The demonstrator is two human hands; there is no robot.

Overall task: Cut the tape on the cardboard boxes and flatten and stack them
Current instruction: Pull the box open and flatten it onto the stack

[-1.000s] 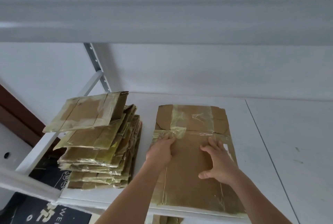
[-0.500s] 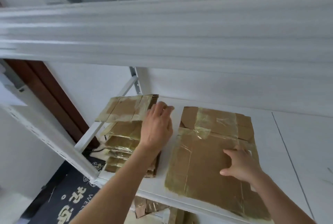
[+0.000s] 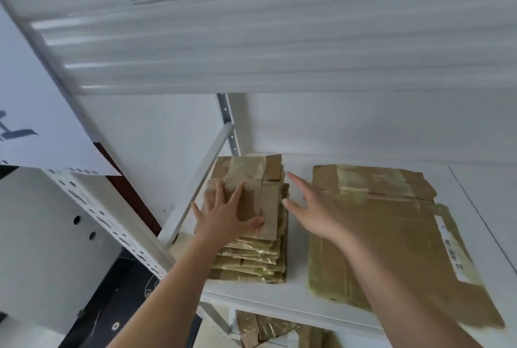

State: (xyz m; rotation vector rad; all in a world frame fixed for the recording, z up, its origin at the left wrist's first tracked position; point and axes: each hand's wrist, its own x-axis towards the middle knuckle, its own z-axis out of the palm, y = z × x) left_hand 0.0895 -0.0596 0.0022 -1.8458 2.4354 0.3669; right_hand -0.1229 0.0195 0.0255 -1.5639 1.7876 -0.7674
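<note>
The left hand (image 3: 223,216) pressed flat, fingers spread, on the stack of flattened boxes (image 3: 251,249) on the shelf (image 3: 293,297). The right hand (image 3: 313,208) hovered open, grasping nothing, beside the large flattened box (image 3: 391,221).

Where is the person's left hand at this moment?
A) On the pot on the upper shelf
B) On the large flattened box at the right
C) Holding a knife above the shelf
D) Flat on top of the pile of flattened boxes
D: the left hand lies with spread fingers on the top of the pile of flattened boxes, while the right hand is open above the gap between the pile and the large flattened box.
</note>
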